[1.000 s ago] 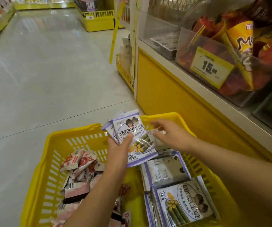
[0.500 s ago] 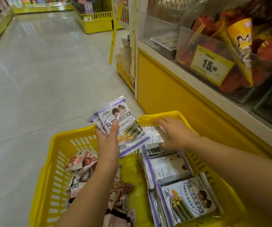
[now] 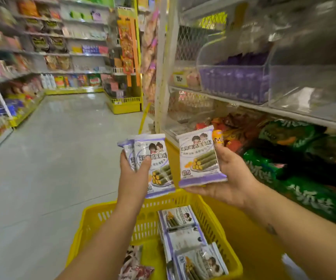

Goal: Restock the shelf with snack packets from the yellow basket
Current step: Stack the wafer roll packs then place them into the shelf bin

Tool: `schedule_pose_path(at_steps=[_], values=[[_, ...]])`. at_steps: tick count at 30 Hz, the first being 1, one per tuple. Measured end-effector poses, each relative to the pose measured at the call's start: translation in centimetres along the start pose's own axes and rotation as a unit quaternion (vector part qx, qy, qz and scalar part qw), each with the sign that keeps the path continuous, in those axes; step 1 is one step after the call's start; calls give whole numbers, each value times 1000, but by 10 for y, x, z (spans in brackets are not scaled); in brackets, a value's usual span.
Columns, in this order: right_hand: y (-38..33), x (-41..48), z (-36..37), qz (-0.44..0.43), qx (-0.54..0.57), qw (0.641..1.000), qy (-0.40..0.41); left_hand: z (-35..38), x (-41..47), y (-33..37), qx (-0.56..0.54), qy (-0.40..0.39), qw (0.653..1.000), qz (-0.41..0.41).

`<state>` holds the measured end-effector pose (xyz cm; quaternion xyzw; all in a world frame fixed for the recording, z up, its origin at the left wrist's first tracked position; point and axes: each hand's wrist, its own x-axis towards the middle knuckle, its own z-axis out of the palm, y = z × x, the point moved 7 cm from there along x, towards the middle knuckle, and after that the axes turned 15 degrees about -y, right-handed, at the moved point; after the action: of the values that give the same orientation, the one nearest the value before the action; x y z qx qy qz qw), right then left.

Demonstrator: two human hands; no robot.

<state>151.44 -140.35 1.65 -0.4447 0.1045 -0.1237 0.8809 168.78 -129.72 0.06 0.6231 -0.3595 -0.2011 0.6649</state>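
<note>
My left hand (image 3: 134,174) grips a small stack of white-and-purple seaweed roll packets (image 3: 155,164), held upright above the yellow basket (image 3: 94,217). My right hand (image 3: 229,178) holds one more packet of the same kind (image 3: 199,158) from below and behind, level with the lower shelf. More of these packets (image 3: 185,235) lie in the basket's right half. Red-and-white packets (image 3: 134,263) lie in its left half. On the shelf to the right stands a clear bin with purple packets (image 3: 234,81).
The shelf unit (image 3: 264,108) runs along the right, with green bags (image 3: 296,172) and red-orange snacks (image 3: 234,132) on the lower level and clear bins above. A grey tiled aisle (image 3: 52,148) opens on the left, lined with stocked shelves and a yellow display stand (image 3: 125,104).
Both hands have risen out of the basket. My right hand has picked up one packet and lifted it. The view has tilted up from the basket to the shelves.
</note>
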Motion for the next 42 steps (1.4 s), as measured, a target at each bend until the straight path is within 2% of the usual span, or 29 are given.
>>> schedule_pose_path(at_steps=[2,7,11,15,18,22,24,27,29,30,33,35,38,40,41,42], values=[[-9,-20,20,-5,-20,1000,-3,17,-14,24,13,-25,999,18],[-41,-59,39,-88,-180,976,86,48,-38,73,2,-71,997,30],[-72,-89,61,-176,-289,940,54,67,-47,109,-17,-102,994,41],[-92,-116,80,-218,-306,926,35,101,-59,145,-59,-165,983,50],[-109,-134,87,-193,-301,933,31,129,-70,175,-109,-227,965,75],[-140,-158,94,-140,-313,939,11,169,-75,209,-162,-349,919,87],[-162,-168,101,-143,-338,930,0,180,-71,228,-152,-363,912,114],[-204,-179,108,-181,-389,903,28,193,-57,262,-91,-372,911,151],[-234,-185,111,-226,-428,872,67,201,-43,282,-58,-368,912,173],[-249,-187,111,-249,-461,846,96,204,-36,291,-40,-362,912,188],[-289,-196,105,-317,-553,743,206,214,-11,300,67,-325,916,227],[-309,-196,91,-335,-585,685,278,223,7,290,156,-318,906,231],[-327,-184,70,-309,-637,612,352,231,27,262,274,-309,882,226],[-330,-170,49,-247,-663,574,412,233,36,246,309,-303,872,230],[-329,-162,38,-208,-668,572,429,234,39,240,325,-302,866,232],[-326,-153,27,-172,-664,585,433,236,43,236,339,-301,860,235]])
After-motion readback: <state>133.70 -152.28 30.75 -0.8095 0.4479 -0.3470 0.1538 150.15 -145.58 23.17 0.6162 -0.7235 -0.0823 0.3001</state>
